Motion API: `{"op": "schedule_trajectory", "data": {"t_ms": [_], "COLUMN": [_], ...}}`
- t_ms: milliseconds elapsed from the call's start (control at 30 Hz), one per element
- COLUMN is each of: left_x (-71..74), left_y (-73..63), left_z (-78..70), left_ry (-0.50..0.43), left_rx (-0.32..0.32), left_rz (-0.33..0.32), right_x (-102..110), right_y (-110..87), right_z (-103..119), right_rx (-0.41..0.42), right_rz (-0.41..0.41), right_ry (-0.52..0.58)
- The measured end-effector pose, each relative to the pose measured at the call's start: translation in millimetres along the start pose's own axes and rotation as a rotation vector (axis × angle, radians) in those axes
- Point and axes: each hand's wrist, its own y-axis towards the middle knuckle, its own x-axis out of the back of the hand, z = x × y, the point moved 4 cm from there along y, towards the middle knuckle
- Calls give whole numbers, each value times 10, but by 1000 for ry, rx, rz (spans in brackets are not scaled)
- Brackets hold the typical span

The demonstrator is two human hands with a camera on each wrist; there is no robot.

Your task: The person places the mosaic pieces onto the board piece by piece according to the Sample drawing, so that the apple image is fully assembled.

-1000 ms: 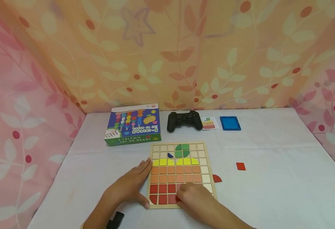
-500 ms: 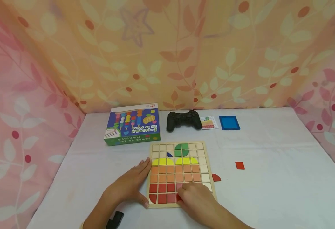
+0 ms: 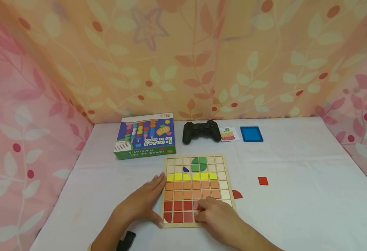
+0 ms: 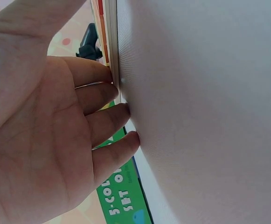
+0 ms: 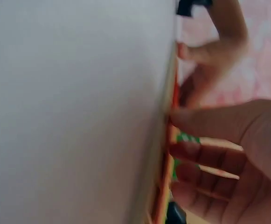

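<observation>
A wooden grid board (image 3: 223, 184) lies on the white table with red, orange, yellow and green tiles and one small dark blue tile in it. My left hand (image 3: 141, 202) rests along its left edge, fingers extended; in the left wrist view the fingertips (image 4: 112, 88) meet the board's side and the cloth. Over the lower red rows, my right hand (image 3: 218, 218) has thumb and forefinger apart, touching the red tiles (image 3: 188, 217). Its palm hides the board's lower right. The blurred right wrist view shows no tile lifted in these fingers (image 5: 210, 156).
A red quarter-circle tile (image 3: 237, 194) touches the board's right edge; a red square tile (image 3: 263, 181) lies farther right. Behind stand a bead-set box (image 3: 144, 136), a black game controller (image 3: 201, 131), a pattern card (image 3: 229, 134) and a blue tray (image 3: 251, 129).
The right thumb and forefinger have spread apart over the bottom red row, where they were closer together around a red tile. My left hand has stayed at the board's edge.
</observation>
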Motion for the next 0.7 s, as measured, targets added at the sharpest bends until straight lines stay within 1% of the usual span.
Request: {"op": "schedule_trajectory", "data": {"t_ms": [67,133,267,367,467,567,633,700], "left_x": [-5,-12,-22,-25,-24,-22,-17,-15], "left_y": [11,17,15,11,12,13,11,10], "left_z": [0,4,20,29,28,23,18,15], "left_ry": [3,2,4,3,0,1,2,6], "left_rx": [-2,1,8,7,6,5,5,5], "left_rz": [-1,-3,-3,-1,-2,-2,-1,0], "right_x": [77,166,374,542,651,681,671,652], "right_y": [-23,-35,-110,-243,-413,-544,-578,-577], "right_z": [-133,-320,-751,-1055,-1305,-1464,-1518,-1541], "right_rx": [-68,-191,-424,-547,-670,-751,-765,-766], "right_rz": [14,40,89,100,153,206,219,207], "right_ry": [24,34,-66,-135,-138,-127,-127,-131]}}
